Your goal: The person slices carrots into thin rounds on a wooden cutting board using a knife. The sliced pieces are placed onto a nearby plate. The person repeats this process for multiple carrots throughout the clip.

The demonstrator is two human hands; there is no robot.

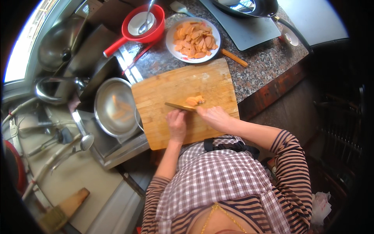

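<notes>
My right hand (214, 116) grips a knife (178, 106) over a wooden cutting board (163, 84). The blade points left across the board. Curled fingers of my left hand (177, 122) rest against the near side of the blade; whatever they may hold is hidden. Just beyond the knife lies a small cluster of orange slices, apparently carrot (193, 100). Past the board's far edge, a white plate (170, 48) carries a heap of similar slices (194, 39).
Left of the board, a metal basin (112, 87) sits at the sink with blurred orange shapes in it. A red strainer (160, 17) holds a white bowl and spoon (144, 27). Beside the plate are a wooden handle (234, 57), a glass-like panel (248, 32) and a pan (264, 8).
</notes>
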